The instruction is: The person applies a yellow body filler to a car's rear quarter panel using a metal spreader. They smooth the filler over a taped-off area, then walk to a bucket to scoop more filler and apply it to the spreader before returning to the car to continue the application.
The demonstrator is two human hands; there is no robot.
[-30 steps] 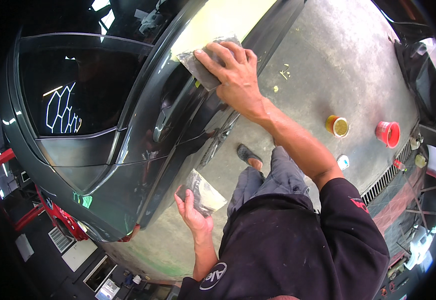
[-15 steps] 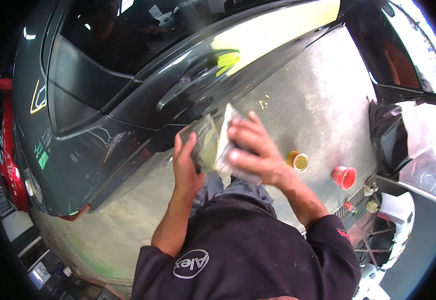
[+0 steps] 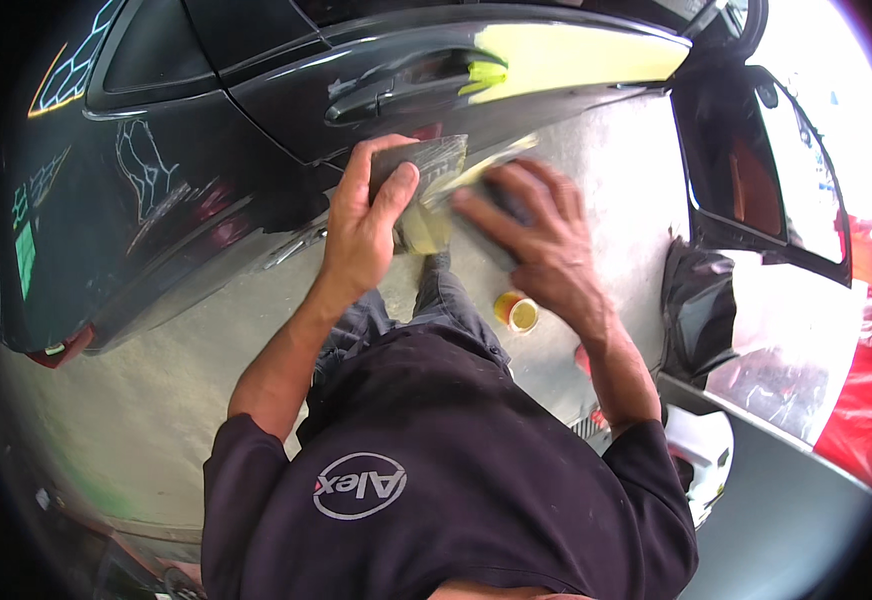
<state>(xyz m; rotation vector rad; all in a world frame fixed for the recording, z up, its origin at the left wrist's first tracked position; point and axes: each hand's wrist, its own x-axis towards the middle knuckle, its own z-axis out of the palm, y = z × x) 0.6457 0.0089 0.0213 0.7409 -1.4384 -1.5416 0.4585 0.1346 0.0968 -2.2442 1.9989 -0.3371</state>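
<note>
My left hand (image 3: 364, 225) grips a flat dark spreader plate (image 3: 426, 155), thumb on top. Pale yellow paste (image 3: 426, 230) is smeared on its lower part. My right hand (image 3: 546, 225) is closed around a second flat spreader (image 3: 483, 165), blurred by motion, with a yellowish edge; the two plates meet or overlap. Both hands are held in front of my body, beside a dark car (image 3: 246, 170). On the car's door lies a long pale yellow patch (image 3: 581, 65), with yellow tape (image 3: 486, 75) at the end of the door handle (image 3: 406, 85).
A tin with yellow contents (image 3: 516, 312) stands on the floor below my right hand. A red pot (image 3: 582, 360) is mostly hidden by my right forearm. To the right are another car door (image 3: 746, 170), black sheeting (image 3: 701, 310) and a red cover (image 3: 864, 385).
My view has shifted, and both hands now appear higher in it, nearer the car door. The plates have tilted, and the right hand is turned differently. Both plates stay held.
</note>
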